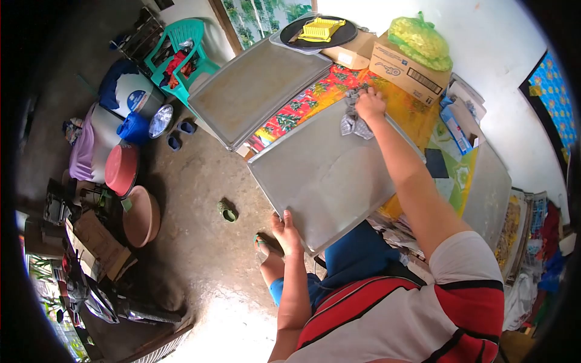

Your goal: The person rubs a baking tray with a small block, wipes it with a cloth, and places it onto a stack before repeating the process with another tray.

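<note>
A large grey metal baking tray (330,175) lies tilted in front of me, partly over the table's edge. My left hand (287,233) grips its near left rim, thumb on top and the fingers hidden beneath. At the tray's far edge, my right hand (370,104) is closed on a crumpled grey checked cloth (356,124), part of which hangs onto the tray's surface. Beyond it, more large trays (260,91) lie stacked on the table, the top one brownish.
A floral tablecloth (396,127) covers the table. At the back stand a cardboard box (404,71) under a yellow-green bag (420,42), and a round black tray (296,30) with a yellow basket (321,29). A green chair (184,54) and basins (142,218) stand left.
</note>
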A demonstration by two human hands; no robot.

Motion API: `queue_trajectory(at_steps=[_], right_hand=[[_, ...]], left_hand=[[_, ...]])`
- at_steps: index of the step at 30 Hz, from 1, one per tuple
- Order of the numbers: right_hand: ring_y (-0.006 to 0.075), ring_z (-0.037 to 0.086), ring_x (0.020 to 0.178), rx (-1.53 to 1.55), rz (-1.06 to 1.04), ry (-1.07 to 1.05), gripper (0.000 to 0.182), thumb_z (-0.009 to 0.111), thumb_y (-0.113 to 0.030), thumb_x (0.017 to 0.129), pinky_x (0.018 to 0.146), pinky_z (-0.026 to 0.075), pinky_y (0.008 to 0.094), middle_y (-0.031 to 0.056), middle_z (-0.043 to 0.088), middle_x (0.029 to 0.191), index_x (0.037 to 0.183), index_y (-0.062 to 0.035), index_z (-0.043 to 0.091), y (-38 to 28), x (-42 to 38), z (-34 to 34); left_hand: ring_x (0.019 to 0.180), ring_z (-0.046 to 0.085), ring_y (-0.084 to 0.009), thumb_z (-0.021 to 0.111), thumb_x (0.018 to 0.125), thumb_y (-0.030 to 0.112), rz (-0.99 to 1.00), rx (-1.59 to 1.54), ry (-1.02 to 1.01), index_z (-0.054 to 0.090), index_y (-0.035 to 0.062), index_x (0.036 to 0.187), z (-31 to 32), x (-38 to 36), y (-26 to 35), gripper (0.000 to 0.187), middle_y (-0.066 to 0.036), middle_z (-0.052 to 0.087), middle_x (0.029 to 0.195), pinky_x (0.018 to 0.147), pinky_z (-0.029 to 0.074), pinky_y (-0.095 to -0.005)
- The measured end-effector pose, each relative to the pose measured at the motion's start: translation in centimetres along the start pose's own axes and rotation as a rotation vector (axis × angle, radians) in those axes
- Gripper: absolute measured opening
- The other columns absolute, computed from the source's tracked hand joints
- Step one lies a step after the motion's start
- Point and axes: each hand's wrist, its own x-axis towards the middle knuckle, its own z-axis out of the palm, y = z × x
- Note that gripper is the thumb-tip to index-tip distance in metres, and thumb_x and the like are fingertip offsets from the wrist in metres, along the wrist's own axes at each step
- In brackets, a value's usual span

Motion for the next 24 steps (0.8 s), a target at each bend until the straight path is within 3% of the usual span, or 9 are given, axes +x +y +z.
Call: queue_trajectory(at_steps=[7,13,19,24], right_hand=[[0.0369,0.048,0.124,-0.09,-0.005,-0.072,0.043,0.053,-0.033,0.092,0.089,0.048,0.0522,0.0104,0.052,0.133,0.13,-0.0138,0.054,3.2,-2.6,-1.4],[0.0358,0.058,0.11,-0.184,-0.015,-0.03,0.04,0.058,-0.033,0.088,0.087,0.05,0.0492,0.0109,0.059,0.12,0.117,-0.0057,0.062,9.2,-11.3,-2.5],[0.0324,0.062,0.103,-0.161,0.098,-0.052,0.04,0.062,-0.032,0.083,0.08,0.053,0.0458,0.0177,0.063,0.108,0.106,0.0004,0.066,12.9,-18.0,-4.6],[0.0311,0.064,0.093,-0.129,-0.114,0.037,0.031,0.063,-0.03,0.079,0.072,0.054,0.0447,0.0157,0.067,0.094,0.09,-0.0013,0.068,11.3,-23.7,-4.8]], left_hand=[[0.079,0.054,-0.0116,0.059,0.096,0.016,-0.03,0.06,0.017,0.058,-0.0008,0.106,0.0,-0.2,0.9,0.02,-0.004,0.063,0.09,0.075,0.046,-0.027],[0.079,0.054,-0.0115,0.057,0.097,0.014,-0.04,-0.01,0.01,0.058,-0.0004,0.104,-0.1,0.2,0.1,0.017,-0.003,0.062,0.088,0.072,0.045,-0.0269],[0.079,0.055,-0.0108,0.058,0.097,0.013,-0.043,-0.038,0.015,0.058,0.0012,0.103,0.0,0.1,0.5,0.013,-0.002,0.062,0.091,0.072,0.046,-0.0264],[0.082,0.056,-0.012,0.057,0.097,0.013,-0.042,-0.043,-0.003,0.058,-0.0004,0.107,0.2,0.7,0.6,0.017,-0.003,0.062,0.093,0.075,0.046,-0.0265]])
